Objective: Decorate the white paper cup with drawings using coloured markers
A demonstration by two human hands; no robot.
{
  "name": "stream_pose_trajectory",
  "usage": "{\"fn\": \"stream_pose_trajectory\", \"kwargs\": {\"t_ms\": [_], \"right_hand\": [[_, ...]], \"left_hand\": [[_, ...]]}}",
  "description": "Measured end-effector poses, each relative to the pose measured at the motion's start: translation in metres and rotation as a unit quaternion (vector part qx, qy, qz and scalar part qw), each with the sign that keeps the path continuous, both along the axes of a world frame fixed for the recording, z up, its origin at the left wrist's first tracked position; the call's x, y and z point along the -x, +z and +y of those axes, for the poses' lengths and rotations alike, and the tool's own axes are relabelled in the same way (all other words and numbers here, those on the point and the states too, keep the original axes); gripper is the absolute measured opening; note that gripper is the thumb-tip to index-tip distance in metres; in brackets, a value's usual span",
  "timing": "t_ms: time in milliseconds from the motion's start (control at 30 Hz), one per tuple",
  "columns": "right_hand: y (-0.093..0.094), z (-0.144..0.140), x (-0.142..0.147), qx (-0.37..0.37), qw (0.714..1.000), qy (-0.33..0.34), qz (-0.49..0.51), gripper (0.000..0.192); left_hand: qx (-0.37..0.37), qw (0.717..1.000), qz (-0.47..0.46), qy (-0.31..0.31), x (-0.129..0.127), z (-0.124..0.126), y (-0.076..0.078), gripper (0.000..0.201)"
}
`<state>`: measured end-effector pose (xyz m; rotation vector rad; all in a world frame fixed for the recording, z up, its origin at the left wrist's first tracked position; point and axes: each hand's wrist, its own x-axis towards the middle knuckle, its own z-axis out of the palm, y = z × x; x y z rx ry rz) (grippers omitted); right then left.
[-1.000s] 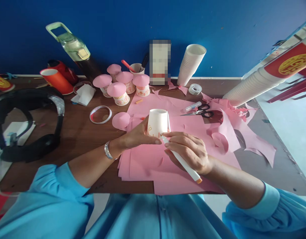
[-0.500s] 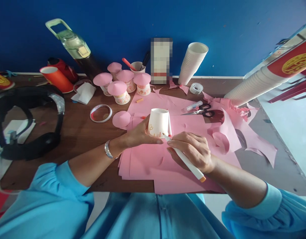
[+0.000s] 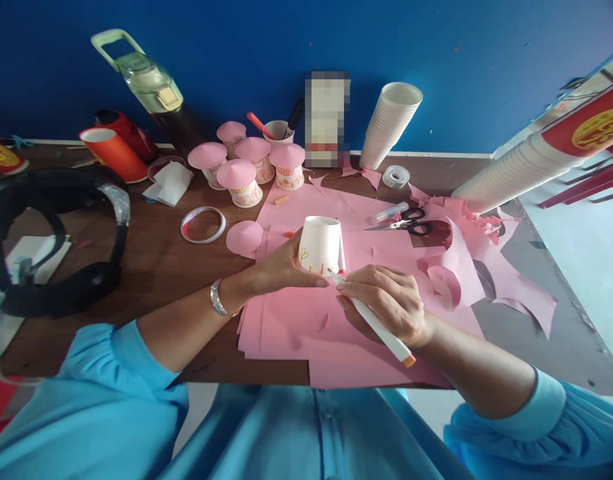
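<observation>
A white paper cup (image 3: pixel 322 241), upside down, is gripped by my left hand (image 3: pixel 290 265) from its left side. An orange flower outline and short orange strokes show near its lower rim. My right hand (image 3: pixel 389 303) is closed around a white marker pen (image 3: pixel 381 330) with an orange end, its tip at the cup's lower edge. Beneath both hands lie stacked pink paper sheets (image 3: pixel 286 327). Another pen, mostly hidden, is behind the cup's right side. Several decorated cups with pink cone tops (image 3: pixel 246 195) stand behind, and a loose pink cone (image 3: pixel 244 237) rests left of the cup.
Black-handled scissors (image 3: pixel 416 223), a tape roll (image 3: pixel 396 177) and pink scraps (image 3: pixel 466 260) lie to the right. Stacks of white cups (image 3: pixel 389 127) stand at the back and right. A bottle (image 3: pixel 154 87), a tape ring (image 3: pixel 203 225) and a black headset-like strap (image 3: pixel 56 300) are on the left.
The pen tip has shifted slightly right along the cup's lower edge. The view has moved a little; both hands keep their hold.
</observation>
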<state>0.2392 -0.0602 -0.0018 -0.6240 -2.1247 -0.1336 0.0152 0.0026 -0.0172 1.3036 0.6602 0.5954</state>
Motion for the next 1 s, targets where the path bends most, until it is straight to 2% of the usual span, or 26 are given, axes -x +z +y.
{"fn": "stream_pose_trajectory", "kwargs": {"t_ms": [267,467,700,1000], "right_hand": [[0.0043,0.0010,-0.0005,-0.012,1.000,-0.004,0.006,0.019],[0.0021,0.0007,-0.0005,-0.016,1.000,0.006,-0.022,0.015],[-0.0023,0.0006,-0.0016,-0.011,1.000,-0.002,-0.029,0.019],[-0.0008,0.0012,-0.0011,-0.009,0.999,0.006,-0.036,0.022]], "left_hand": [[0.002,1.000,0.002,0.000,0.0005,0.0010,-0.0014,0.069],[-0.031,0.999,0.011,0.005,-0.0014,-0.0003,-0.0029,0.067],[-0.037,0.999,0.013,0.000,-0.0024,-0.0011,-0.0018,0.080],[-0.034,0.999,0.024,-0.009,-0.0012,-0.0005,-0.0029,0.083]]}}
